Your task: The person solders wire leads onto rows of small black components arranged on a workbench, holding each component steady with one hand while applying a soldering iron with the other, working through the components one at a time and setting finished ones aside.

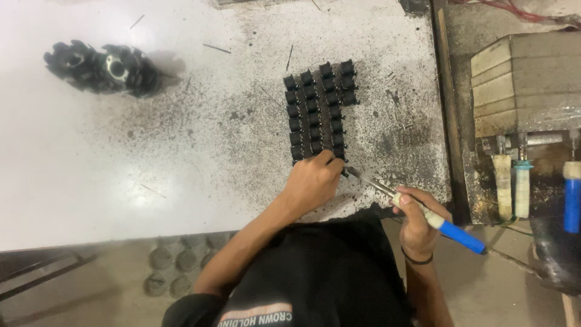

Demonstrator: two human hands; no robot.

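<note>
1. From the head view, my left hand (313,181) lay knuckles-up on the worn white table (91,175), its fingers curled narrow and pressed down at the near edge of a block of small black parts (319,109). Whether a fingertip pinched one piece or only pressed on it, I could not tell, since the back of my hand hid the tips.

2. My right hand (417,224) was closed around a soldering iron (423,212), fingers wrapped tight on its pale grip with the blue handle end sticking out behind my palm, toward my body. A dark band sat on that wrist.

3. The iron's thin metal tip ran forward and leftward from my right fingers and ended just beside my left knuckles, at the nearest corner of the black parts. Whether it touched a part was too fine to see.

4. The black parts stood in four neat columns, stretching away from my left fingertips across a patch of table speckled with dark burn marks.

5. Far off to the left of my left hand, well apart from everything else, rested a dark cluster of parts (103,66) with a shiny ring in it.

6. Beyond my right hand, past the table's edge, more irons (572,197) with pale and blue handles stood in a grimy rack.
</note>
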